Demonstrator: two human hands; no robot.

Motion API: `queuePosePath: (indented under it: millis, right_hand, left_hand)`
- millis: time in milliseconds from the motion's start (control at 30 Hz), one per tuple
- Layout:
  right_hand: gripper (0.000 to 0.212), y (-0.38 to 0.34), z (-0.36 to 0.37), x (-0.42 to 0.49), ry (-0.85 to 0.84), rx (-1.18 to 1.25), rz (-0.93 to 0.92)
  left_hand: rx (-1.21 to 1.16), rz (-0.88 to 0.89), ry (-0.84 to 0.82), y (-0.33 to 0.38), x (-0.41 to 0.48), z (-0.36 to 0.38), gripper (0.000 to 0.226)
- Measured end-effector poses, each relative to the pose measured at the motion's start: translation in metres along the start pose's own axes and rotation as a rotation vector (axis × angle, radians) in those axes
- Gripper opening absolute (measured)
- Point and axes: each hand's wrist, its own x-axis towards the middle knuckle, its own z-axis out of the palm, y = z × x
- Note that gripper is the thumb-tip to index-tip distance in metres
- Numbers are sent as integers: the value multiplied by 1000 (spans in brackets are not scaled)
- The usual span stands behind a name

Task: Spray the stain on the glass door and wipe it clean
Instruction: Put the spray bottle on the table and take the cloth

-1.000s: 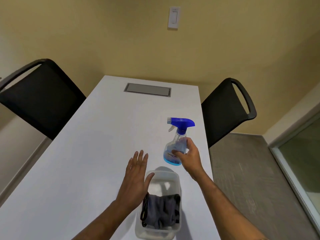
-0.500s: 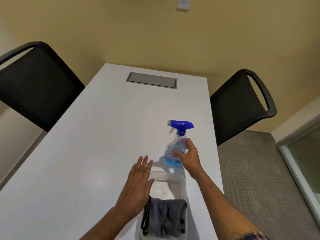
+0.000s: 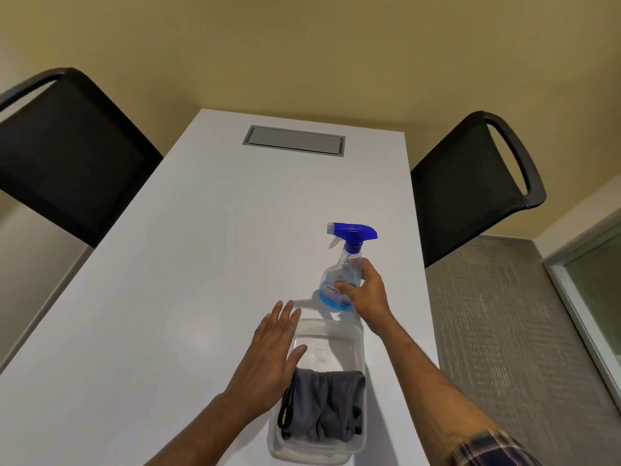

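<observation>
White worktop [image 3: 188, 264]: broad bare surface beyond both hands. Right hand [image 3: 364, 292] grips upright spray bottle [image 3: 342, 264] near right edge. Left hand [image 3: 268, 351] flat, fingers spread, touching clear container [image 3: 356, 341] holding grey cloth [image 3: 322, 405].

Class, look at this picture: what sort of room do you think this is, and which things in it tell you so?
Probably an office meeting room: a long white table with a built-in cable hatch, black mesh chairs on both sides, and a glass door at the right.
</observation>
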Motion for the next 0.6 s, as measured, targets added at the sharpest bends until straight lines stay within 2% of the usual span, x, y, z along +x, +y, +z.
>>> queuePosePath:
  millis: [233,300,400,467,600]
  right_hand:
    - [62,-6,-11,-32,62,-104,55]
    - [58,-6,-12,-58,169,-116,40]
    - [40,0,-7,-104,274,-142,-51]
    - [35,6,-3,-129,211,-220,-83]
    - [44,22,1,-149,-42,-526,-121]
  left_hand:
    - [-8,29,-23,6,-23,0,77]
    - [-15,26,-18,7,-33,2,81]
    - [-26,9,-34,9,-48,8,94]
    - [-15,-3,-49,9,-54,12,105]
    - [0,-30,-106,10,-58,19,120]
